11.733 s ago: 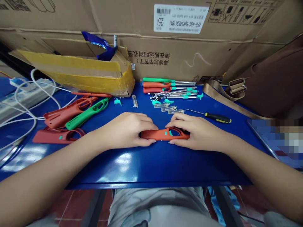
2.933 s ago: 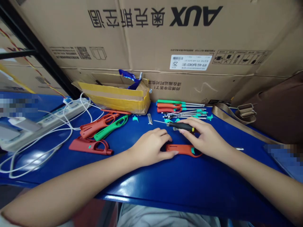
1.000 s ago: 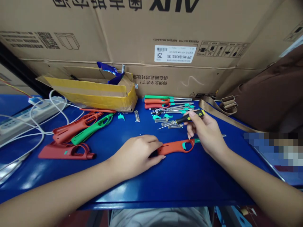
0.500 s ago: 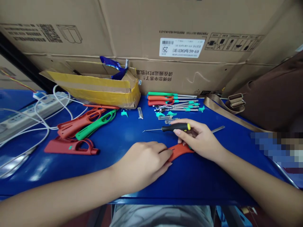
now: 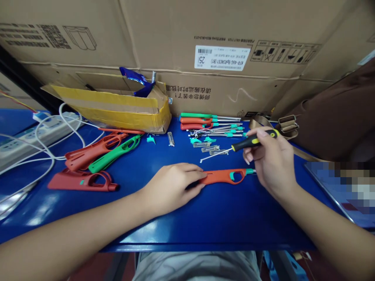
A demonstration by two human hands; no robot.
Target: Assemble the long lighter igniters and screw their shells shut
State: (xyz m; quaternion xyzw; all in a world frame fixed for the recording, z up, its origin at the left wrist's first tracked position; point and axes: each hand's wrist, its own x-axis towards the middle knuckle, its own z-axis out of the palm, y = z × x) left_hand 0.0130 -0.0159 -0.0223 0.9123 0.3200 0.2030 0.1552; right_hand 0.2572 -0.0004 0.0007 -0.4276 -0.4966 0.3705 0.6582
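Observation:
My left hand [image 5: 172, 187] is closed on the rear end of an orange long-neck lighter [image 5: 218, 176], which lies on the blue table. A teal trigger [image 5: 232, 176] shows inside the lighter's loop, and its metal neck runs behind my right hand. My right hand [image 5: 269, 160] grips a black and yellow screwdriver [image 5: 246, 143] above the lighter's front end. The screwdriver's thin shaft points left and slightly down, with a small pale bit at its tip. Just behind it lie several clear fuel tanks [image 5: 209, 148] and loose teal triggers [image 5: 195, 141].
At the left lie red and green lighter shells [image 5: 114, 156] and a dark red shell [image 5: 83, 181], beside a power strip [image 5: 35, 134] with white cables. A yellow-taped cardboard box [image 5: 117, 113] stands behind. More long lighters [image 5: 199, 121] lie at the back; a brown bag [image 5: 331, 101] is at right.
My right hand has moved right and up with the screwdriver, away from the lighter, uncovering its trigger loop. The lighter now lies straighter, and my left hand has shifted slightly left and up.

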